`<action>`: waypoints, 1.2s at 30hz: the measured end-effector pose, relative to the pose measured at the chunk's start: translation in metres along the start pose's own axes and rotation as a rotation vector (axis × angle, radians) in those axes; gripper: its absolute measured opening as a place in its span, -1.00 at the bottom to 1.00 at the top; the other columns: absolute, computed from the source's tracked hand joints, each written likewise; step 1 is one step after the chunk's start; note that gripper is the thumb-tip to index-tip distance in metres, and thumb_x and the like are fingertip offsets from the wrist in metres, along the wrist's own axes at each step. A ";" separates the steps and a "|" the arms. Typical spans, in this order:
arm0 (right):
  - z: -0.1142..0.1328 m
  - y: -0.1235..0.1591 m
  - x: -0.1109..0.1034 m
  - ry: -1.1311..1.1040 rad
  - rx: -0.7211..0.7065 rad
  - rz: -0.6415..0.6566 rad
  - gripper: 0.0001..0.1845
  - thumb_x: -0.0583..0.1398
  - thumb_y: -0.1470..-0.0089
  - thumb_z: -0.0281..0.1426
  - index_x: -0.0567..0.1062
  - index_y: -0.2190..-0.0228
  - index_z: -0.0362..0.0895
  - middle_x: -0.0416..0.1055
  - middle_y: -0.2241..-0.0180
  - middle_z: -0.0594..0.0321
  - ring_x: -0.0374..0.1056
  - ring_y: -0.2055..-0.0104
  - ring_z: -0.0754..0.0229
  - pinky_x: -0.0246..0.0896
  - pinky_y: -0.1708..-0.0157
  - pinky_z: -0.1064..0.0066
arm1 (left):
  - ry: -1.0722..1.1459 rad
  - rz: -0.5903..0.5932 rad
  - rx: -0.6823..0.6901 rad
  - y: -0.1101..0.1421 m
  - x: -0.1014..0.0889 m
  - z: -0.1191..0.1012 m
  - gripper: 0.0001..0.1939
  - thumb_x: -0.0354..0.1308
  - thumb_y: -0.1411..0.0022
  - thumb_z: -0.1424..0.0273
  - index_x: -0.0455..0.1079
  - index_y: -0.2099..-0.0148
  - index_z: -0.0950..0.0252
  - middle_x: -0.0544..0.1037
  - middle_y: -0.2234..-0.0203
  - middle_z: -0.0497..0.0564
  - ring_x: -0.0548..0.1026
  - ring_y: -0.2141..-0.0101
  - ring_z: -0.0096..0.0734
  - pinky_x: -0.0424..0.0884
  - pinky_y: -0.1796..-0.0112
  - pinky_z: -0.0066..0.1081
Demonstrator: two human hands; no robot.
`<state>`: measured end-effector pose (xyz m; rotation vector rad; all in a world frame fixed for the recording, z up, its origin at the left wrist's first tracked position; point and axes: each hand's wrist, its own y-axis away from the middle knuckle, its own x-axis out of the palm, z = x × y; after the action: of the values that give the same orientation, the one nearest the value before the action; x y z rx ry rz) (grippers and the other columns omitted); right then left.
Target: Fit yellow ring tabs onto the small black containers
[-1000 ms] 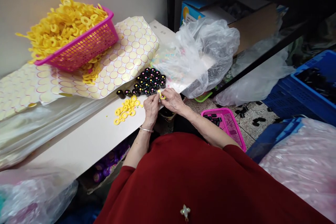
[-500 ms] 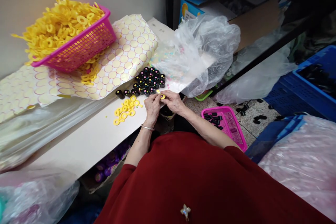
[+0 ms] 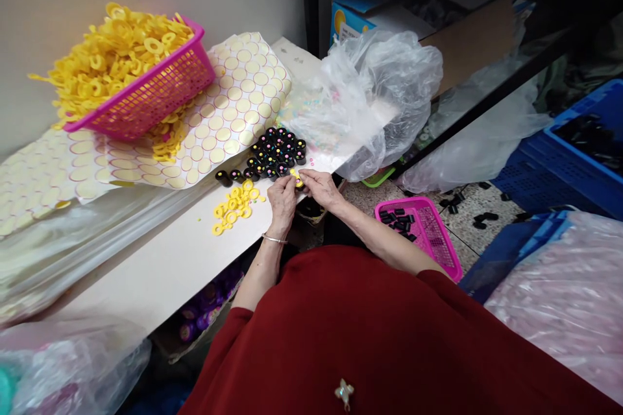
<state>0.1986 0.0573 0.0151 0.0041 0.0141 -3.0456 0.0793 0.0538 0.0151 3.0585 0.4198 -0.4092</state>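
My left hand (image 3: 281, 202) and my right hand (image 3: 318, 187) meet at the edge of the white table (image 3: 160, 259), fingers pinched together on a small yellow ring and black cap (image 3: 297, 179). Just beyond them stands a cluster of black caps (image 3: 276, 150) with coloured dots on top. A small heap of loose yellow rings (image 3: 233, 207) lies to the left of my left hand.
A pink basket (image 3: 146, 94) heaped with yellow rings sits at the back left on sheets of round stickers (image 3: 233, 104). A clear plastic bag (image 3: 370, 97) lies behind the caps. On the floor right are a small pink basket (image 3: 428, 233) and blue crates (image 3: 579, 149).
Both hands stay together at the table edge, working the yellow ring; only the fingers and the camera view shifted slightly.
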 end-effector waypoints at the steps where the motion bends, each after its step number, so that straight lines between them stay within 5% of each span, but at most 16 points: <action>1: 0.000 0.000 0.001 -0.003 0.017 0.004 -0.67 0.11 -0.07 -0.20 0.55 0.31 -0.16 0.38 0.52 0.30 0.27 0.51 0.32 0.25 0.50 0.49 | 0.012 0.003 -0.003 0.000 0.000 0.000 -0.75 0.14 -0.08 0.26 0.54 0.32 0.33 0.55 0.43 0.01 0.45 0.40 -0.44 0.34 0.33 -0.46; 14: 0.011 -0.001 0.009 -0.240 0.294 -0.045 -0.77 0.20 0.01 -0.27 0.51 0.36 -0.18 0.39 0.57 0.33 0.29 0.63 0.37 0.28 0.63 0.53 | 0.041 -0.023 0.003 0.006 0.006 -0.001 -0.75 0.09 -0.12 0.27 0.49 0.34 0.33 0.51 0.41 0.01 0.44 0.34 -0.43 0.34 0.26 -0.44; 21: 0.008 0.002 0.011 -0.222 0.238 -0.069 -0.61 0.20 0.02 -0.07 0.47 0.43 -0.17 0.37 0.57 0.33 0.31 0.62 0.33 0.32 0.62 0.49 | -0.012 -0.054 0.044 0.009 0.007 -0.003 -0.76 0.08 -0.15 0.26 0.47 0.38 0.30 0.49 0.44 -0.02 0.43 0.35 -0.45 0.35 0.24 -0.45; 36: 0.018 -0.003 0.012 -0.130 0.319 -0.046 -0.83 0.11 -0.10 -0.30 0.34 0.44 -0.13 0.30 0.62 0.39 0.25 0.68 0.37 0.19 0.72 0.56 | 0.039 -0.059 -0.040 0.008 0.010 0.003 -0.72 0.07 -0.19 0.21 0.45 0.31 0.31 0.46 0.47 -0.03 0.40 0.38 -0.47 0.33 0.31 -0.47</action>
<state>0.1862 0.0586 0.0332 -0.1720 -0.4859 -3.0497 0.0900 0.0486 0.0097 3.0257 0.5152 -0.3387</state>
